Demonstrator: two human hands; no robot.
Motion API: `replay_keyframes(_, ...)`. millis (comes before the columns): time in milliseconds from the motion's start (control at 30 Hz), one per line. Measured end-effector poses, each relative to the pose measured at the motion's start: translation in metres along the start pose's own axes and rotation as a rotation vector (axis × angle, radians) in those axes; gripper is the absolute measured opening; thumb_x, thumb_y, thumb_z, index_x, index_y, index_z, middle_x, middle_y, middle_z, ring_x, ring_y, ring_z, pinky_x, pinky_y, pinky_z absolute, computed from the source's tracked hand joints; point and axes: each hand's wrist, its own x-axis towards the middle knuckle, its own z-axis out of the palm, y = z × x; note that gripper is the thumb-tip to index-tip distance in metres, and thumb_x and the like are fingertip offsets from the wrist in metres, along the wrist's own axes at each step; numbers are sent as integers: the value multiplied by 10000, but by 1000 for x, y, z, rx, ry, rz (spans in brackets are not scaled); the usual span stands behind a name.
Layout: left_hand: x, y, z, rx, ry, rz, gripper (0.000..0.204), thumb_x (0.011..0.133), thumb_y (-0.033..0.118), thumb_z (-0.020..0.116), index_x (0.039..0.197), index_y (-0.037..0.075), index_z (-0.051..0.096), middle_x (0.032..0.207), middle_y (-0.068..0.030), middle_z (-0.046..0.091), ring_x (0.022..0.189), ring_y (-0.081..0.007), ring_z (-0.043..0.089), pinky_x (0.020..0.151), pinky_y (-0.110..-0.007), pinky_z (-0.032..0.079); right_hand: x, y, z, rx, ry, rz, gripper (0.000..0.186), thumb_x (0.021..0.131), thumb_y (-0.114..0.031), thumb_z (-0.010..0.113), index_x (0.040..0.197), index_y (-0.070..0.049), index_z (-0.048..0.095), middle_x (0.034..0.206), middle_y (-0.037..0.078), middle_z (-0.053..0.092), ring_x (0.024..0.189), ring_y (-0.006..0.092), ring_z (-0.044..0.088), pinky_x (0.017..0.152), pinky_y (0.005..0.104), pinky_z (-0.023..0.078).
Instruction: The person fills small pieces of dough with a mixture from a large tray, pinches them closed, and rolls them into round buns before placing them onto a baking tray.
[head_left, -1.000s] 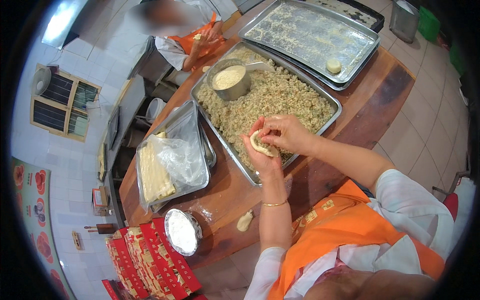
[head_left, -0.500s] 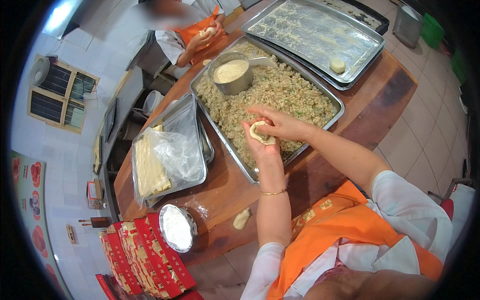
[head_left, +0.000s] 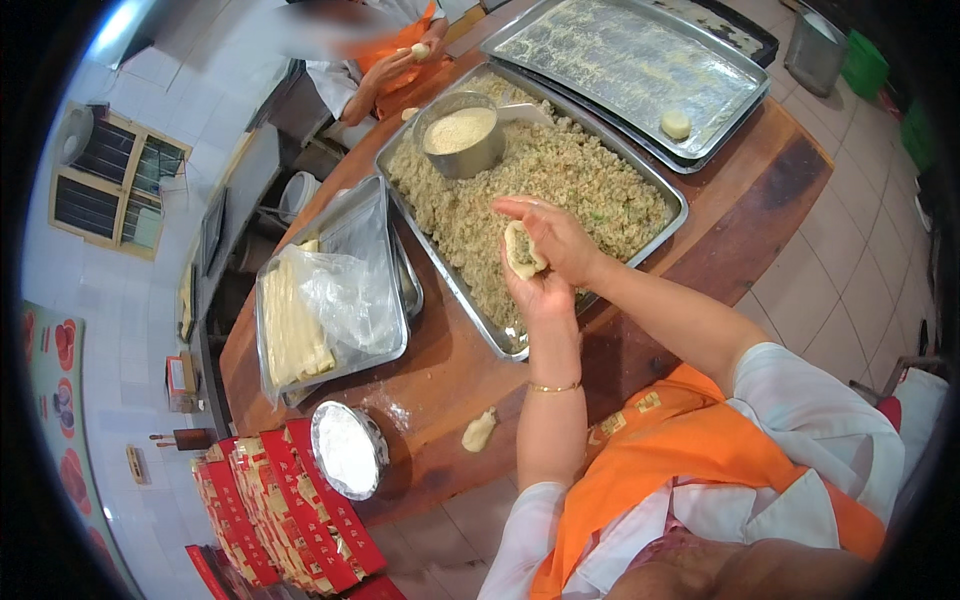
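My left hand (head_left: 538,290) cradles a round dough wrapper (head_left: 524,250) with filling showing in its middle. My right hand (head_left: 565,240) curves around that dough from the right, fingers over its top and touching it. Both hands are above a large steel tray (head_left: 684,215) heaped with crumbly, flecked filling (head_left: 620,190), in which a steel pot (head_left: 460,160) of pale grains stands. To the left, another tray (head_left: 398,340) holds pale dough strips (head_left: 300,355) partly under clear plastic. A small dough piece (head_left: 479,430) lies on the wooden table near my left forearm.
A foil-rimmed bowl of white powder (head_left: 348,455) sits at the table's edge (head_left: 760,220), beside red printed packaging (head_left: 325,525). Stacked baking trays (head_left: 620,70) with one pale round (head_left: 675,124) are at back right. A co-worker in an orange apron (head_left: 400,70) holds dough opposite.
My right fingers have shifted up and around the dough, exposing the filling inside it, and my hands have turned slightly. The co-worker's hands have moved around their dough piece.
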Motion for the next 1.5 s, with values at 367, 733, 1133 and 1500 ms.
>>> replay_keyframes(367, 49, 23, -48, -121, 7, -41, 250, 1014, 302, 530, 975, 87, 650, 940, -66, 672, 936, -214, 635, 841, -365, 551, -14, -35, -9, -1072, -347, -405, 648, 797, -98, 663, 1399, 17, 451, 1576, 195, 285, 1445, 408, 295, 1177, 554, 236)
replay_keyframes(733, 19, 8, -37, -48, 25, 13, 317, 1000, 382, 551, 1037, 79, 639, 1040, -79, 654, 988, -236, 640, 893, -404, 549, -18, -17, 0, 128, -367, 259, 462, 876, -88, 629, 1322, -22, 529, 1251, 161, 600, 1157, 253, 588, 1016, 366, 463)
replay_keyframes(1133, -20, 24, -36, 41, -312, -89, 293, 1020, 358, 524, 1118, 95, 608, 1001, -46, 663, 899, -173, 661, 688, -296, 570, -20, -30, -12, 568, -349, 442, 489, 847, -83, 609, 1326, -30, 530, 1242, 82, 583, 1126, 190, 575, 957, 320, 484)
replay_keyframes(1500, -23, 15, -41, 148, -270, -24, 239, 1021, 333, 521, 1105, 127, 610, 976, -17, 666, 849, -138, 662, 593, -239, 534, -35, -22, -5, 565, -361, 503, 573, 824, -39, 562, 1392, -49, 496, 1252, 79, 558, 1148, 171, 557, 980, 285, 466)
